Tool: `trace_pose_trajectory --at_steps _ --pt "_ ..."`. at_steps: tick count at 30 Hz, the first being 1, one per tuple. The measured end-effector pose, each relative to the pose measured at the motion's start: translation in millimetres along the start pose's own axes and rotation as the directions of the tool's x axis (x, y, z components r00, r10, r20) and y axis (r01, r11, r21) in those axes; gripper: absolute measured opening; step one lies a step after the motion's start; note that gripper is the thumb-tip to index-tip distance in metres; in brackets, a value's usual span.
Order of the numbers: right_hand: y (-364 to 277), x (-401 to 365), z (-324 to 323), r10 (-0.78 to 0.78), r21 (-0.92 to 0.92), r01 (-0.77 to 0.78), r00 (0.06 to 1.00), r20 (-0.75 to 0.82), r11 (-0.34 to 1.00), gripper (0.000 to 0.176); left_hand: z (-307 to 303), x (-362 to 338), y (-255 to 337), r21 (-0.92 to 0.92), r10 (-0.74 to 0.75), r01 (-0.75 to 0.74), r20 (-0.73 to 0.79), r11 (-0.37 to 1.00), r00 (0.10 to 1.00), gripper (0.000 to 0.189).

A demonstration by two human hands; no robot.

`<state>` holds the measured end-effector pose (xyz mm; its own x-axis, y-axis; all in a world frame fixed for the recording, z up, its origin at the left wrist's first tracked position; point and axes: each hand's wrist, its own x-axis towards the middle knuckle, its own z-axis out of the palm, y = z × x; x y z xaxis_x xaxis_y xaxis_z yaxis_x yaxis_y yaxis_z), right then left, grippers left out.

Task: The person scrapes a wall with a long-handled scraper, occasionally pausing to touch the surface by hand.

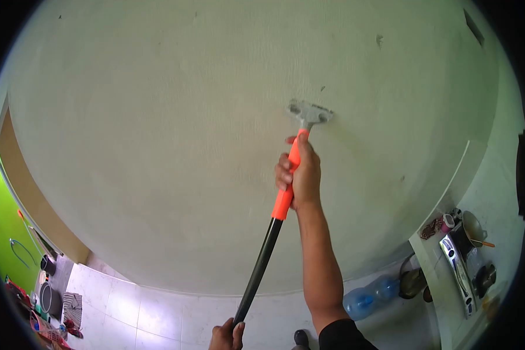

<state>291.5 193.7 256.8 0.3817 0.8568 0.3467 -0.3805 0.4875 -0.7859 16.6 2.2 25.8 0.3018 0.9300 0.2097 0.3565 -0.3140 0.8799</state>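
A long-handled scraper (265,256) with a grey metal head, an orange grip and a black pole slants up across the middle of the view. Its head lies at the pale wall (157,128), just below a small dark mark. My right hand (299,172) is wrapped round the orange grip, a little under the head. Down at the bottom edge, my left hand (227,336) holds the lower part of the black pole. The pole's lower end is out of view.
At the right, a counter (434,277) bears a stove (458,274) and a pan (473,226). Large clear blue bottles (360,303) stand on the floor beside it. Buckets and baskets (44,328) are at the lower left, near a doorway. A shoe (301,337) shows below.
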Motion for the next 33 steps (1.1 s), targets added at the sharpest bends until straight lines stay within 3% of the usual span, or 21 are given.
trace_pose_trajectory --at_steps 2,7,11,14,15,19,22,24,25,29,33 --pt "-4.3 6.0 0.9 -0.03 0.039 0.03 1.0 -0.006 0.999 0.048 -5.7 12.9 14.1 0.031 0.028 -0.028 -0.002 0.999 1.0 0.031" --pt "-5.1 0.5 -1.6 0.007 0.023 -0.007 1.0 -0.023 1.0 0.049 -13.4 -7.4 28.0 0.007 -0.203 0.202 0.042 0.979 0.978 0.032" --pt "-26.3 11.3 2.7 -0.027 0.073 0.027 1.0 -0.009 0.997 0.047 -11.1 6.3 46.5 0.027 -0.041 0.041 0.001 0.999 0.999 0.035" --pt "-18.5 2.7 1.3 -0.012 0.069 0.012 1.0 -0.002 0.998 0.051 -18.1 -8.6 68.1 -0.056 -0.22 0.223 0.046 0.973 0.974 0.036" --pt "-12.5 -1.7 0.4 0.034 0.086 -0.033 0.999 -0.015 0.996 0.05 -18.1 -13.0 65.3 0.002 -0.263 0.263 0.061 0.965 0.963 0.038" --pt "-19.8 6.2 -2.3 -0.007 0.044 0.006 1.0 0.009 0.999 0.05 9.2 1.7 44.4 -0.033 -0.035 0.034 -0.031 0.999 0.999 0.038" --pt "-26.7 10.1 -6.6 -0.02 0.023 0.019 0.999 0.047 1.0 0.05 13.0 -2.9 52.8 -0.018 -0.072 0.072 -0.014 0.997 0.997 0.038" --pt "-15.3 -0.6 -7.8 0.035 0.015 -0.036 0.998 0.046 0.999 0.048 10.8 -17.0 50.2 -0.02 -0.237 0.238 0.034 0.971 0.971 0.037" --pt "-14.3 2.5 -9.8 0.032 0.014 -0.033 0.997 0.068 0.999 0.048 12.0 -15.6 47.1 -0.024 -0.246 0.247 0.04 0.969 0.968 0.036" --pt "-40.1 23.7 2.0 -0.065 0.022 0.064 0.997 0.049 0.998 0.046 26.7 15.8 55.4 -0.077 -0.025 0.021 -0.055 0.997 0.998 0.036" --pt "-14.7 6.2 -3.6 0.033 -0.01 -0.032 0.998 0.057 0.999 0.049 19.5 -11.7 41.6 -0.028 -0.112 0.112 -0.019 0.993 0.993 0.037"
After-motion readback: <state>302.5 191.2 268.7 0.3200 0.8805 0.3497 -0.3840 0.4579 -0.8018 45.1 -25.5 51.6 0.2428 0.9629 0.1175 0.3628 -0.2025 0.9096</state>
